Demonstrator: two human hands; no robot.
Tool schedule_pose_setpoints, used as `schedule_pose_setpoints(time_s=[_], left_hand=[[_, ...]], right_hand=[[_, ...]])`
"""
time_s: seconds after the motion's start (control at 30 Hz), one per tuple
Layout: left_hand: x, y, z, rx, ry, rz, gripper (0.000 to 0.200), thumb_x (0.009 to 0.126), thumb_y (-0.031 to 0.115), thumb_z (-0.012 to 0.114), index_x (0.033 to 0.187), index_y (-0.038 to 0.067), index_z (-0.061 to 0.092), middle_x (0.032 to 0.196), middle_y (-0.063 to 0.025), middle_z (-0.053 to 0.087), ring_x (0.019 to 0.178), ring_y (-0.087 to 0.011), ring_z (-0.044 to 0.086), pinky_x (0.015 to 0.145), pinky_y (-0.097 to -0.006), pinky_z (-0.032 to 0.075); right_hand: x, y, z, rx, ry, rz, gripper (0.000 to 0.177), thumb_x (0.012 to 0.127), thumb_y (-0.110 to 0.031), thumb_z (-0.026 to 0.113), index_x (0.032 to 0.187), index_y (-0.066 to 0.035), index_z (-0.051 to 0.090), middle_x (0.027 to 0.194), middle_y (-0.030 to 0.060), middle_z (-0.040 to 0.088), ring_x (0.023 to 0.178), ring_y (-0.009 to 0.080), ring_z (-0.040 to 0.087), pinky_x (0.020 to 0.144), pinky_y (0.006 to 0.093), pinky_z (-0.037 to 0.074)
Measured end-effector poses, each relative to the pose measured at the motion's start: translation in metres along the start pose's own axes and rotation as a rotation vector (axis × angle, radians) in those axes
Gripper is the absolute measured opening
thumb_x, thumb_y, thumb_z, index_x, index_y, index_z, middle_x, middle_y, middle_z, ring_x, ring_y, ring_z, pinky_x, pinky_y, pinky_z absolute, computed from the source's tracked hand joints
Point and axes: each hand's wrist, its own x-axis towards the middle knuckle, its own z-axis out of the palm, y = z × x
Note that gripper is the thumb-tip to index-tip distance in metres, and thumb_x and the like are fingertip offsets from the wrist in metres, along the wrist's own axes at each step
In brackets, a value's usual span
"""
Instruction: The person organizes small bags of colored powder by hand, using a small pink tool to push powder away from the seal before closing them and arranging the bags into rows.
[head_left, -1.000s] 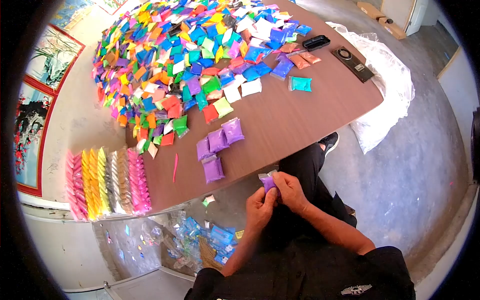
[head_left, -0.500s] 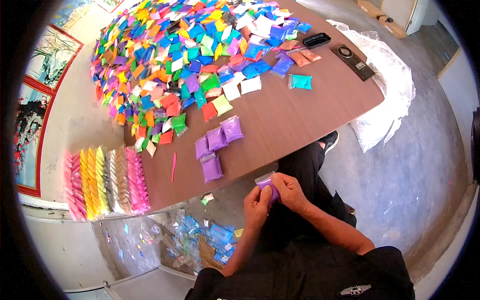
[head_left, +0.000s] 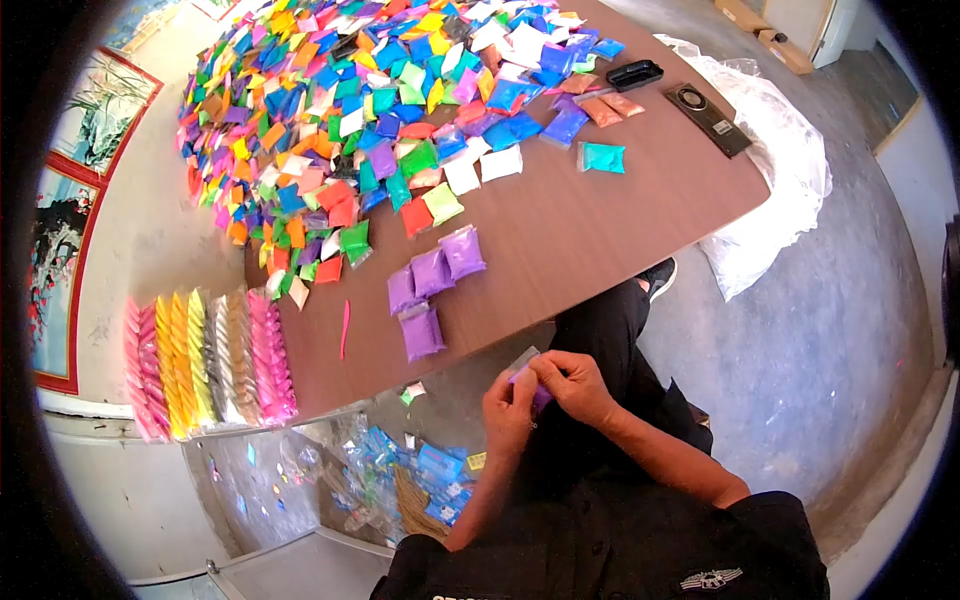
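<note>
Head view: one purple packet (head_left: pixel 542 397), small, clear-edged, between the left hand (head_left: pixel 509 408) and the right hand (head_left: pixel 578 388); hands together, fingertips of both pinched on it, its upper edge showing above them, the rest partly covered. Writing: winged emblem (head_left: pixel 711 579) on the black shirt (head_left: pixel 640 540), to the right of and nearer the body than the hands; pale lettering at the shirt's lower edge, cut off, not legible; white label (head_left: pixel 724 132) on a dark flat device (head_left: pixel 708 120), beyond and right of the hands, too small to read. Worktop (head_left: pixel 530 250), just beyond the hands: four purple packets (head_left: pixel 421 333), filled, grouped to the left; pink strip (head_left: pixel 345 330), farther left; twisted multicoloured packs (head_left: pixel 208 365), in a row at far left; teal packet (head_left: pixel 603 157), well beyond; black tray (head_left: pixel 634 74), farther out; large mixed heap of coloured packets (head_left: pixel 350 120), beyond and left. Floor, left of the hands: blue wrappers (head_left: pixel 440 463), print not legible.
</note>
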Motion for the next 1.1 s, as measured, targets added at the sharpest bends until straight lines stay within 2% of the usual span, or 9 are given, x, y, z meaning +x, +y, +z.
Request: schedule_pose_setpoints(time_s=[0.1,0.2,0.27,0.37,0.47,0.67,0.77,0.93,1.1], left_hand=[[0.004,-0.011,-0.003,-0.129,-0.01,-0.04,0.025,0.102,0.021,0.064,0.087,0.001,0.066,0.078,0.0042,0.06,0.069,-0.004,0.049,0.06,-0.0235,0.042],[0.007,-0.01,-0.002,-0.071,0.024,0.079,0.026,0.102,0.02,0.064,0.085,0.0,0.064,0.073,0.0051,0.057,0.067,-0.0052,0.049,0.057,-0.0257,0.041],[0.011,-0.01,-0.007,0.161,-0.037,0.226,0.025,0.101,0.018,0.065,0.086,-0.001,0.065,0.07,0.005,0.056,0.066,-0.006,0.049,0.057,-0.0271,0.041],[0.011,-0.005,-0.007,0.24,-0.038,0.26,0.023,0.099,0.019,0.066,0.09,-0.002,0.068,0.07,0.0036,0.058,0.067,-0.0063,0.05,0.059,-0.0271,0.044],[0.007,0.001,-0.006,0.123,-0.067,0.116,0.022,0.098,0.02,0.068,0.101,-0.002,0.071,0.079,0.0015,0.064,0.073,-0.0068,0.055,0.065,-0.0258,0.047],[0.005,-0.006,-0.008,0.03,-0.153,-0.004,0.022,0.098,0.02,0.068,0.106,-0.001,0.069,0.088,0.001,0.065,0.076,-0.0068,0.056,0.065,-0.0235,0.045],[0.007,-0.01,-0.006,-0.05,-0.149,0.047,0.021,0.099,0.019,0.067,0.107,0.0,0.069,0.088,0.0014,0.065,0.077,-0.0066,0.056,0.065,-0.0233,0.045],[0.008,-0.01,-0.013,0.027,-0.166,0.092,0.019,0.099,0.018,0.067,0.103,0.0,0.071,0.084,0.0027,0.064,0.073,-0.0057,0.055,0.063,-0.0231,0.044],[0.006,0.004,-0.008,0.094,-0.15,0.05,0.022,0.098,0.021,0.068,0.095,0.0,0.072,0.079,0.0045,0.063,0.068,-0.0048,0.053,0.059,-0.0232,0.042]], right_hand=[[0.0,0.003,0.003,0.003,0.003,-0.03,0.029,0.106,-0.023,0.056,0.093,0.001,0.066,0.079,-0.0042,0.058,0.074,0.0051,0.051,0.066,0.024,0.045],[0.001,0.006,0.0,0.007,-0.01,-0.01,0.03,0.107,-0.024,0.053,0.091,0.0,0.063,0.078,-0.0047,0.054,0.072,0.0053,0.048,0.064,0.0244,0.044],[0.003,0.009,-0.001,-0.006,-0.026,0.004,0.031,0.108,-0.024,0.051,0.091,0.0,0.063,0.078,-0.0046,0.053,0.072,0.0056,0.046,0.064,0.0245,0.043],[0.002,0.002,-0.002,0.009,-0.017,0.013,0.031,0.108,-0.025,0.051,0.091,-0.001,0.063,0.077,-0.0044,0.052,0.071,0.0059,0.046,0.063,0.0243,0.043],[0.002,-0.001,-0.001,0.013,0.023,0.005,0.03,0.107,-0.024,0.054,0.092,-0.001,0.065,0.078,-0.0041,0.055,0.072,0.0056,0.049,0.063,0.024,0.044],[0.003,0.003,0.001,0.04,0.044,0.03,0.029,0.106,-0.024,0.056,0.093,-0.001,0.067,0.078,-0.0043,0.057,0.072,0.0048,0.051,0.063,0.0231,0.045],[0.004,0.004,-0.002,0.069,0.02,0.058,0.03,0.106,-0.024,0.054,0.089,-0.002,0.065,0.077,-0.0048,0.055,0.073,0.0051,0.049,0.064,0.024,0.044],[0.004,0.0,-0.006,0.151,-0.045,0.161,0.034,0.107,-0.025,0.05,0.083,-0.003,0.059,0.076,-0.0056,0.051,0.073,0.0058,0.046,0.065,0.0253,0.043],[0.003,0.001,-0.006,0.168,-0.007,0.206,0.027,0.105,-0.023,0.055,0.096,-0.001,0.069,0.081,-0.005,0.059,0.074,0.0057,0.052,0.065,0.025,0.046]])
